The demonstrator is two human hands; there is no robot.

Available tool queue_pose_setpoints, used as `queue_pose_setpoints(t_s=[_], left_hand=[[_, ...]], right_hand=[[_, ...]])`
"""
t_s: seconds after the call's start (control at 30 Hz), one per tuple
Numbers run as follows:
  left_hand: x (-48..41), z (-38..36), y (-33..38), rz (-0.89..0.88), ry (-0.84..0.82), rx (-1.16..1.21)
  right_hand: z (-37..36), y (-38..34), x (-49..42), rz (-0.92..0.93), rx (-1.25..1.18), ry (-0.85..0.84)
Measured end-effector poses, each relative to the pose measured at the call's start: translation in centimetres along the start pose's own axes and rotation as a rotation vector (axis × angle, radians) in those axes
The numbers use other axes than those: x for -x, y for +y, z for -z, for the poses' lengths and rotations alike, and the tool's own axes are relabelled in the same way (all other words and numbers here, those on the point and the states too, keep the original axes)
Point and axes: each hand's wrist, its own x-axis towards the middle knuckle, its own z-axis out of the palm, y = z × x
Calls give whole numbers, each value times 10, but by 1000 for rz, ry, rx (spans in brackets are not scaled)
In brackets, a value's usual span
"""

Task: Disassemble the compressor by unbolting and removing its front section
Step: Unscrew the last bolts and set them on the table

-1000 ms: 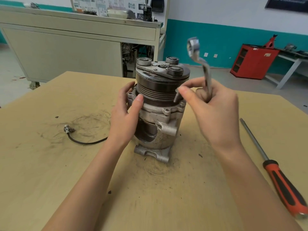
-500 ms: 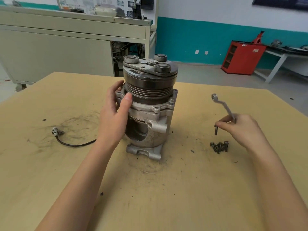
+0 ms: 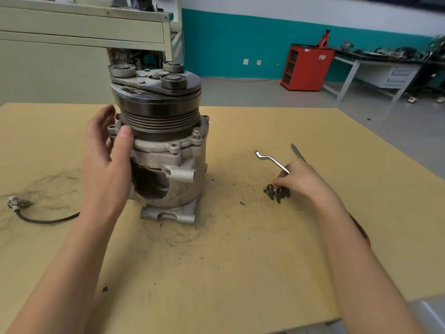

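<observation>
A workshop with a teal-banded wall and a red cabinet point(image 3: 307, 68) lies behind the tan worktop point(image 3: 216, 273). Far to the left of the left grip lies a loose connector cable point(image 3: 21, 208). The left grip point(image 3: 106, 165) is unclenched, with its palm against the housing and its thumb pressed on the flange of the compressor point(image 3: 168, 165). The compressor stands upright, its long axis vertical, so the pulley-topped front section point(image 3: 159, 112) sits just above and to the right of that grip. One bolt head point(image 3: 197, 131) sits in the flange on the side facing the right grip. Well apart to the right, the right grip point(image 3: 303, 179) clasps an offset ring wrench point(image 3: 271, 160), with its fingertips at a heap of loose bolts point(image 3: 277, 192). A screwdriver shaft point(image 3: 298, 153) lies just beyond it. The left grip is the nearer. The front section would likely lift straight upward once the wrench crosses leftward to that visible bolt.
</observation>
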Motion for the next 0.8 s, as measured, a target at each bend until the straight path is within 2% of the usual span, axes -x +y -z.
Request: queue_pose_setpoints(t_s=[0.07, 0.13, 0.2, 0.27, 0.3, 0.47, 0.67, 0.8], left_hand=[[3, 1, 4, -76, 23, -46], [7, -1, 10, -147, -9, -117], [10, -6, 16, -192, -75, -191], [12, -10, 18, -205, -103, -244], [12, -11, 18, -201, -95, -254], [15, -14, 20, -173, -46, -250], [16, -18, 21, -106, -25, -222], [16, -17, 22, -100, -40, -205]], right_hand=[[3, -3, 2, 21, -27, 55], [7, -9, 4, 69, -200, 210], [14, -17, 12, 116, -655, 374], [22, -26, 25, 188, -1052, 436], [25, -29, 30, 224, -1111, 421], [13, -44, 45, 371, -1089, 235], [-6, -64, 65, 590, -1365, 21], [-7, -70, 72, 705, -1413, 7]])
